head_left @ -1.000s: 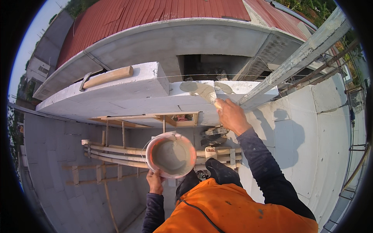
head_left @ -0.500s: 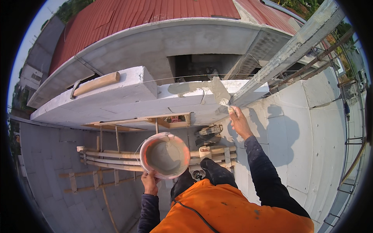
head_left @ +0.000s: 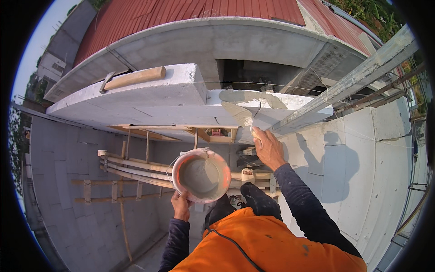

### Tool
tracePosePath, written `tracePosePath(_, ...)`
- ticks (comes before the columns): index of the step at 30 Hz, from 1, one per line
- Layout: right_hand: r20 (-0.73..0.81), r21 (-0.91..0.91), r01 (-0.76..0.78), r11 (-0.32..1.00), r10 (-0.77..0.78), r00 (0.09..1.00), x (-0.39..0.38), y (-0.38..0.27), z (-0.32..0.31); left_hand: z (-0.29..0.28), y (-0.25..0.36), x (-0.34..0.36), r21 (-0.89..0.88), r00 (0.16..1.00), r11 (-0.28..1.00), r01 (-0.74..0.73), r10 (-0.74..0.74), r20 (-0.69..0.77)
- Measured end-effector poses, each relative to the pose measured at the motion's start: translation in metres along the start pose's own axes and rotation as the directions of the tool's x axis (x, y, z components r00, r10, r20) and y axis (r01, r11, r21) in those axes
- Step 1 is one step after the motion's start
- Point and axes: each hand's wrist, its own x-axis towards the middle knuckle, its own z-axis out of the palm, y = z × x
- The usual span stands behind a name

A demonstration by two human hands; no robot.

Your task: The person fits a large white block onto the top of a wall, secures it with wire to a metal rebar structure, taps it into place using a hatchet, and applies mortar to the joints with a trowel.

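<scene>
My left hand (head_left: pixel 181 206) grips the rim of a round orange bucket (head_left: pixel 225 170), which holds wet grey mortar (head_left: pixel 199 177). The fingers of my right hand (head_left: pixel 269 147) are wrapped around the handle of a trowel (head_left: pixel 237 113). Its mortar-smeared blade is tilted against or just in front of the upper edge of the white block wall (head_left: pixel 172 113). Grey mortar (head_left: pixel 258 96) lies spread along the wall's top. Left of that patch sits a thick white block (head_left: pixel 176 86) with a wooden-handled hammer (head_left: pixel 136 79) resting on it.
A slanting metal post (head_left: pixel 349 81) rises at the right, with a thin string (head_left: pixel 267 86) running along the wall top. Below are bamboo poles (head_left: pixel 136 165) and a wooden frame (head_left: pixel 176 129). My sandalled foot (head_left: pixel 247 176) is on the poles. A red roof (head_left: pixel 195 11) lies beyond.
The trowel has moved left and toward me, from over the wall top near the post to the wall's front edge. The bucket stays in my left hand. The whole view has shifted slightly.
</scene>
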Motion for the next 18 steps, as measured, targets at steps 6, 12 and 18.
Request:
tracePosePath(6, -0.094, 0.069, -0.138, 0.988, 0.145, 0.985, -0.004, 0.036, -0.01, -0.01, -0.006, -0.008, -0.099, 1.0, 0.995, -0.019, 0.017, -0.013)
tracePosePath(12, 0.028, 0.417, -0.483, 0.77, 0.521, 0.853, -0.026, 0.107, -0.044, -0.01, -0.015, 0.008, -0.021, 0.999, 0.999, -0.027, 0.027, 0.017)
tracePosePath(18, 0.156, 0.274, -0.541, 0.795, 0.518, 0.841, -0.117, 0.086, -0.08, 0.001, 0.006, 0.003, 0.035, 0.993, 0.996, -0.076, 0.072, 0.089)
